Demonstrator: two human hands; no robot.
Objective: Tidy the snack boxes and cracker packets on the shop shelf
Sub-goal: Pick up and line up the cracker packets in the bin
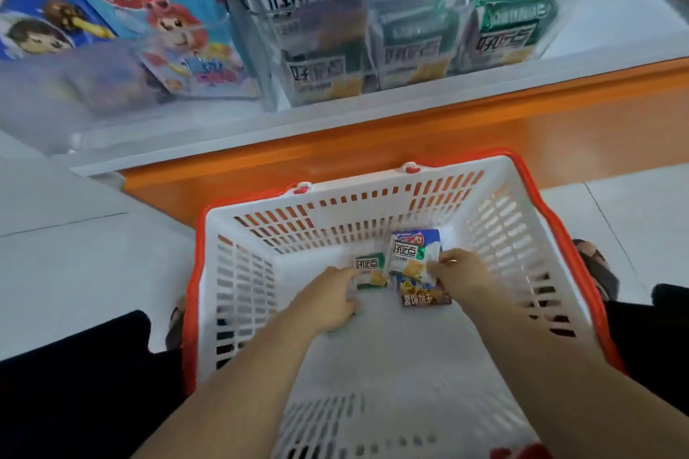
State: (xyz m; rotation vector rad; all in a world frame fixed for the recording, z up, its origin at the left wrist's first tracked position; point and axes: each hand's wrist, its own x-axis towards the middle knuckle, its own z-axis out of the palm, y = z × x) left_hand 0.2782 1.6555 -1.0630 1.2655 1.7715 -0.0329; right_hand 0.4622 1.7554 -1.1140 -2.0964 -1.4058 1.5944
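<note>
Both my hands reach down into a white shopping basket (238, 272) with a red rim. My left hand (328, 304) grips a small white-and-green cracker packet (369, 269) at its left edge. My right hand (462, 278) pinches the right edge of a white cracker packet with a blue top (408, 253). A small brown snack box (425, 297) lies on the basket floor between my hands, partly under the blue-topped packet. On the shelf above, green-and-white cracker packets (320, 74) stand in clear plastic bins.
Large blue snack boxes (123, 4) with cartoon figures lean on the shelf at the left. The shelf has a white front edge (261, 130) over an orange base (410, 145). Pale floor tiles lie either side of the basket. My dark-clothed knees flank it.
</note>
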